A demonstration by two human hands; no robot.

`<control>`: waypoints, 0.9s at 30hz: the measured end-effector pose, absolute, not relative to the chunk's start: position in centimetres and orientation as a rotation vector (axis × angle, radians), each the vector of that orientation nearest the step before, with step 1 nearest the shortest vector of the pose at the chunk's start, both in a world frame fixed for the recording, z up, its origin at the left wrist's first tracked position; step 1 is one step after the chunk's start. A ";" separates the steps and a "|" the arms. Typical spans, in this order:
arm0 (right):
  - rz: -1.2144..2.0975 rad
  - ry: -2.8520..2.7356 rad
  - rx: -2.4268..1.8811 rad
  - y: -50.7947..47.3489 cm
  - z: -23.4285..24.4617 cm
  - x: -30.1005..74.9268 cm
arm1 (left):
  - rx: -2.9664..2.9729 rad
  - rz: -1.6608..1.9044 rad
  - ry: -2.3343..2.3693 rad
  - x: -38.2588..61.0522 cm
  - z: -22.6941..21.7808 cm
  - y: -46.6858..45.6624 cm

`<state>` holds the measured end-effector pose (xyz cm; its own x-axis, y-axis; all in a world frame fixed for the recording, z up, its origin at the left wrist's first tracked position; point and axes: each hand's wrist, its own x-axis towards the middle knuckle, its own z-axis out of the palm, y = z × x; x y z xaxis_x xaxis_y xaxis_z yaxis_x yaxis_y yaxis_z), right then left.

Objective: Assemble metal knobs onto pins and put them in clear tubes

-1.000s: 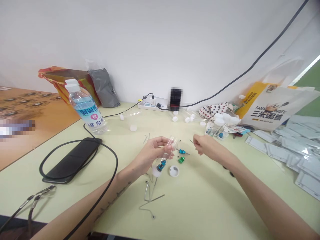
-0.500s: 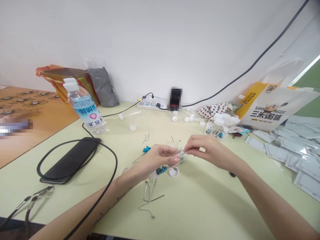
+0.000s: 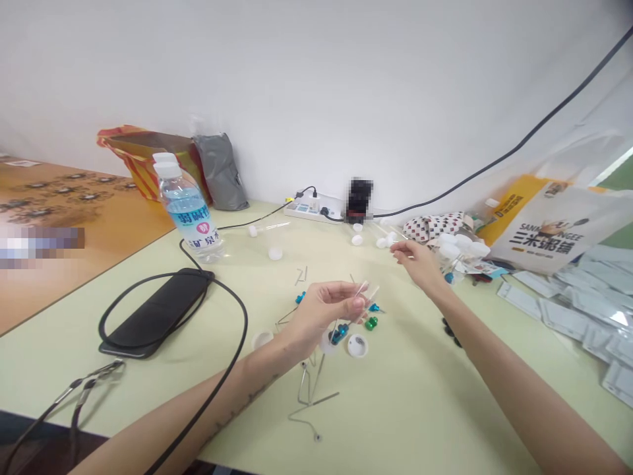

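Observation:
My left hand [image 3: 329,310] is closed on a clear plastic tube [image 3: 366,298], its open end pointing up and to the right. Just below the fingers, a blue metal piece [image 3: 340,333] sits at a white round cap [image 3: 327,341]. A second white cap [image 3: 357,346] lies beside it, hollow side up, with something small inside. A green metal piece [image 3: 371,323] and another blue piece [image 3: 374,307] rest to the right. Farther back, my right hand [image 3: 418,264] is stretched out with fingers slightly apart, close to white-capped clear tubes [image 3: 382,243].
Bent metal rods [image 3: 310,404] lie in front of my left hand. At left are a phone [image 3: 158,313], a looped black cable and a water bottle [image 3: 195,224]. A power strip [image 3: 312,208] sits by the wall. Capped tubes [image 3: 462,247], a paper bag [image 3: 548,224] and white cards [image 3: 568,297] occupy the right.
My right hand has left the tube in my left hand and moved back and right toward the capped tubes. The left hand keeps its hold. The view has shifted slightly.

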<state>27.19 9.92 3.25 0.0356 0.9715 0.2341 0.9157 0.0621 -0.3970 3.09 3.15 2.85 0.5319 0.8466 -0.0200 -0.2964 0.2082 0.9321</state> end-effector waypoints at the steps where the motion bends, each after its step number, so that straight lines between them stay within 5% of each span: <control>1: 0.099 -1.899 -1.948 11.1 2.5 27.2 | 1.074 0.873 0.618 3.1 3.0 3.1; 15: -0.478 -1.791 -2.557 16.8 -1.1 27.5 | 1.050 0.903 0.620 2.8 3.3 3.0; 27: -0.407 -2.025 -2.527 14.8 -1.1 26.8 | 1.021 0.901 0.557 2.8 3.2 3.2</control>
<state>26.85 14.77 -1.07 0.2022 0.9723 0.1169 0.9420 -0.2257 0.2484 2.78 3.17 3.19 0.5332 0.8460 0.0058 -0.3730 0.2289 0.8992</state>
